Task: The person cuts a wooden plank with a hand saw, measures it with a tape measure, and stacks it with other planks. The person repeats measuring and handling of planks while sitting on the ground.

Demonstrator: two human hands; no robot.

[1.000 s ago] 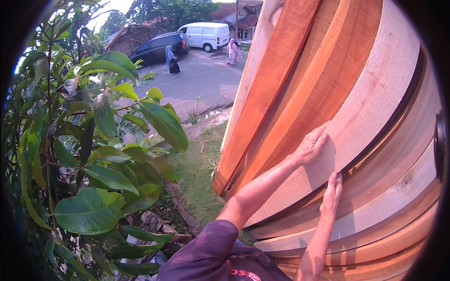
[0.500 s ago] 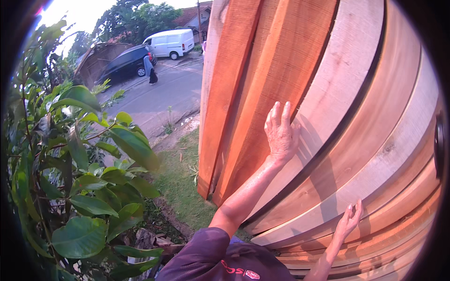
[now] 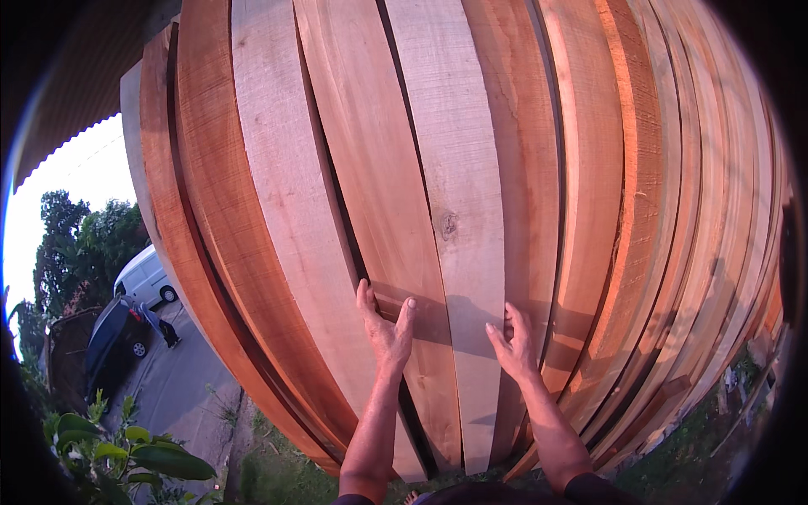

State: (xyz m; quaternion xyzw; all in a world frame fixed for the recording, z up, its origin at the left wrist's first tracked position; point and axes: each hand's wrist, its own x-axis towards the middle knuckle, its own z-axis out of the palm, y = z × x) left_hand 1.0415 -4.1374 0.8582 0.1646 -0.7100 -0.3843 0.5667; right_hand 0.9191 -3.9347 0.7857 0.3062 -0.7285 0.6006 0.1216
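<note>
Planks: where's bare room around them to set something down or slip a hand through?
Bare road lies between the bush, dark car and leftmost planks. The slit above the left hand looks too narrow for a hand. Right of the right hand, planks crowd closely.

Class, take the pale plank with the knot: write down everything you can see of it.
The knotted plank looks like bare sawn wood: long, flat, pale greyish pink, with faint grain and one dark knot towards its left edge. It stands on end between a browner plank and a redder one, a dark gap showing at upper left. Its top is out of view. A shadow crosses it lower down. The right hand overlaps its right edge; contact is unclear.
</note>
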